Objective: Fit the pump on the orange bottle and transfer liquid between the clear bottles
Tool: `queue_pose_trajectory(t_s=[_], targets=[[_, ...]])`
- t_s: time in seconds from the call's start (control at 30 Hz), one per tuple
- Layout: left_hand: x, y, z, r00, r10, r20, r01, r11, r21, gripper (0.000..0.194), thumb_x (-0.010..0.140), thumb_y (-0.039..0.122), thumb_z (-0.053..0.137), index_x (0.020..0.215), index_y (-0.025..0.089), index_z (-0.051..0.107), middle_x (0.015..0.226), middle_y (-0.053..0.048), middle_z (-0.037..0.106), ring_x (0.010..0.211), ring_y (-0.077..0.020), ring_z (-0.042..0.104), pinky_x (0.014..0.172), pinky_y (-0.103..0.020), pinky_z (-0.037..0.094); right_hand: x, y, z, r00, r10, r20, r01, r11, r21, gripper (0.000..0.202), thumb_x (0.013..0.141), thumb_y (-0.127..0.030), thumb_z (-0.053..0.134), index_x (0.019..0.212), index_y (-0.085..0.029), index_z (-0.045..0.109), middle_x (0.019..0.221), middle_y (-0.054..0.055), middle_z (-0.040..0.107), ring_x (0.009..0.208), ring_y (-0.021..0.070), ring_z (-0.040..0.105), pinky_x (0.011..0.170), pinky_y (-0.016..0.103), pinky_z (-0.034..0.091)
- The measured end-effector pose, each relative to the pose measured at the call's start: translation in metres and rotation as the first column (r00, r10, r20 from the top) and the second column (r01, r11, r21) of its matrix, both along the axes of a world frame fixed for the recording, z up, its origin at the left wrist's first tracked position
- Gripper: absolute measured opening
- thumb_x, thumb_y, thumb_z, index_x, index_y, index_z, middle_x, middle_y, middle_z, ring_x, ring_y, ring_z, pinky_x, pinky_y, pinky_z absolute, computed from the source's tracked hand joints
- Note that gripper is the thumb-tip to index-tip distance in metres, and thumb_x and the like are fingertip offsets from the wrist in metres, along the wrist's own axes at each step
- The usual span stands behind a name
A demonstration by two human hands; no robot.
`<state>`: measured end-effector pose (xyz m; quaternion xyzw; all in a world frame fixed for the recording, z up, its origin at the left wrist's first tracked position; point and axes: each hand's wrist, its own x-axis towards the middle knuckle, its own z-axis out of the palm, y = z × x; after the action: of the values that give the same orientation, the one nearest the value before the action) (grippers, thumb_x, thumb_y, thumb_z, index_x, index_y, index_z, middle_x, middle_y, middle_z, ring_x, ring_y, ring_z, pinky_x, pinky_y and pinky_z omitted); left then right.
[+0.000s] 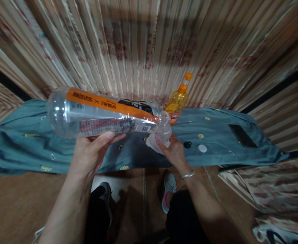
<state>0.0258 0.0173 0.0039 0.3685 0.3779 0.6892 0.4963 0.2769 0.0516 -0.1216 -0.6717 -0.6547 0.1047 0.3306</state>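
My left hand (94, 149) holds a large clear plastic bottle (108, 115) with an orange and silver label from below. The bottle lies almost level in the air, its neck pointing right. At the neck, the fingers of my right hand (173, 149) are closed around a small clear plastic container (165, 131), whose exact kind I cannot make out. Its top meets or overlaps the bottle's mouth. A crumpled white tissue or cloth (156, 144) shows beside my right fingers; whether they grip it is unclear. Just behind stands an orange pump bottle (177, 103) with yellow liquid.
A green patterned cloth (215, 128) covers the narrow table. On it to the right lie a black cap (187, 145), a white round lid (202, 148) and a dark phone (242, 135). A pleated curtain (139, 51) hangs close behind the table.
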Motion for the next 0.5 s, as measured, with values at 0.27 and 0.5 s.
queue_pose_trajectory(t_s=[0.27,0.5], targets=[[0.0008,-0.0006,0.0007,1.000,-0.002,-0.003,0.002,1.000,0.003,0.068,0.051,0.023,0.096,0.115,0.025,0.073,0.082,-0.003,0.081,0.079,-0.0219,0.078,0.074,-0.037,0.069,0.0003,0.0001,-0.0025,1.000,-0.005,-0.006,0.005,1.000,0.023,0.062,0.085,-0.059,0.062,0.124,-0.010,0.061,0.102,0.018,0.076,0.092,0.0312,0.074,0.079,0.040,0.056],[0.0002,0.0000,-0.0006,1.000,-0.013,0.021,0.013,1.000,-0.007,0.064,0.051,0.022,0.096,0.111,0.026,0.074,0.083,-0.002,0.081,0.082,-0.0217,0.078,0.075,-0.038,0.069,-0.0008,-0.0011,0.0020,1.000,-0.013,-0.012,0.013,1.000,-0.004,0.060,0.084,-0.055,0.065,0.124,-0.010,0.061,0.105,0.019,0.077,0.095,0.0317,0.074,0.081,0.040,0.056]])
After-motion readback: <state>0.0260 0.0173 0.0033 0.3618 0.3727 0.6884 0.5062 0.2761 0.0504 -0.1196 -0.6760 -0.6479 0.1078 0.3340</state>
